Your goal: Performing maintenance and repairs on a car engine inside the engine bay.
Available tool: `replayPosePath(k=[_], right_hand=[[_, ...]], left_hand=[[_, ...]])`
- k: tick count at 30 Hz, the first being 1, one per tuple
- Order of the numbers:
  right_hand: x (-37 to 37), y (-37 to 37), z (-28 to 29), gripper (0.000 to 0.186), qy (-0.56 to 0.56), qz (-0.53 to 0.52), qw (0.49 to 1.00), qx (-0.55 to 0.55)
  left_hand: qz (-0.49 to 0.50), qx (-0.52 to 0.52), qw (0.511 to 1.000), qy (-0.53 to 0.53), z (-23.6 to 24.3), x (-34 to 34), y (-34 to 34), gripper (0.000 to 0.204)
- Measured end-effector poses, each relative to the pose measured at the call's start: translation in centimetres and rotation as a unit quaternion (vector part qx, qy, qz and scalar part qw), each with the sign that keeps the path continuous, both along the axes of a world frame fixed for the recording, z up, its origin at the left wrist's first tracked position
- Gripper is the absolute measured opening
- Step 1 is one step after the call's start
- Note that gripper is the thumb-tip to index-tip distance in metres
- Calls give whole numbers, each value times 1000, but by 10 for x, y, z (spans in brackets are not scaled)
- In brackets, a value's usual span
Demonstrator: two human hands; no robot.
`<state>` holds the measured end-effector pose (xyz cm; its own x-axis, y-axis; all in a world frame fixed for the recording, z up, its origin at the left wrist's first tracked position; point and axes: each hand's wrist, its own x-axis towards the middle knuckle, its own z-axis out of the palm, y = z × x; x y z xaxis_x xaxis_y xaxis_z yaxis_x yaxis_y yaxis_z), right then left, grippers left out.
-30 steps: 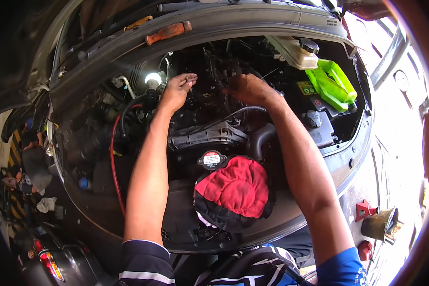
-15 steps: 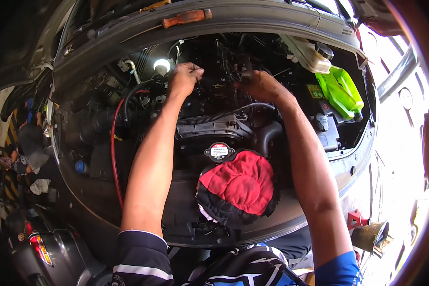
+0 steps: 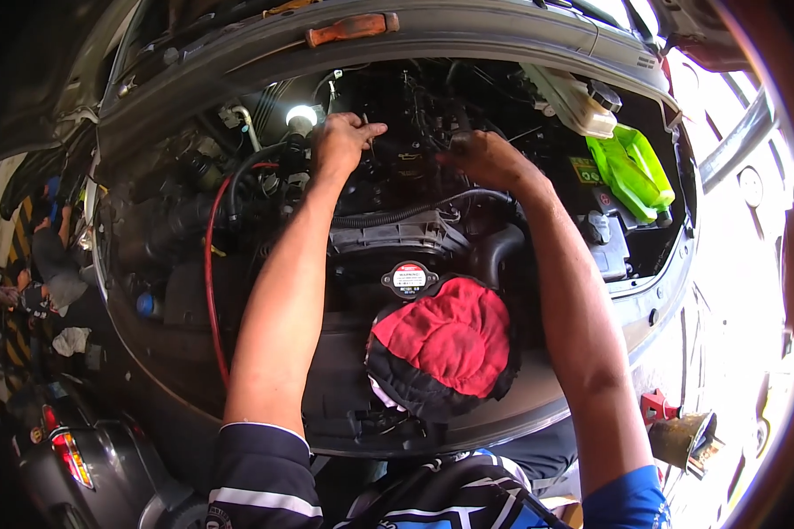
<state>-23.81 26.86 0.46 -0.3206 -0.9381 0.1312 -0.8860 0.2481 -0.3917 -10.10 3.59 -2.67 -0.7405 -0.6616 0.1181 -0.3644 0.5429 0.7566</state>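
Note:
Both my arms reach over the front of a car into its open engine bay. My left hand (image 3: 342, 144) is closed in a pinch above the dark engine (image 3: 406, 176), beside a lit work lamp (image 3: 302, 116). Something thin and narrow shows at its fingertips, too small to name. My right hand (image 3: 494, 160) is curled at the right side of the engine, against dark hoses and wiring (image 3: 437, 123). Its fingertips lie in shadow, and what they hold cannot be made out.
A red and black cloth bundle (image 3: 450, 339) lies at the front near the radiator cap (image 3: 410, 279). A red hose (image 3: 213, 282) runs along the left. At the right are a green plastic container (image 3: 631, 172) and a fluid reservoir (image 3: 582, 108). An orange-handled screwdriver (image 3: 353, 30) rests behind.
My left fingertips have shifted slightly to the right, and the pinch has turned a little. My right hand stays at nearly the same spot. The whole view has moved very slightly.

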Motion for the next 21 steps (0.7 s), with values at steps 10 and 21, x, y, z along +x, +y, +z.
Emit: replayPosePath(k=[10,21], right_hand=[[-3,-1,-3,42,-20,4,1000,17],[-1,-1,-1,43,-32,-3,999,29]], left_hand=[[0,29,999,22,2,0,5,18],[-58,137,986,76,-1,1,2,21]])
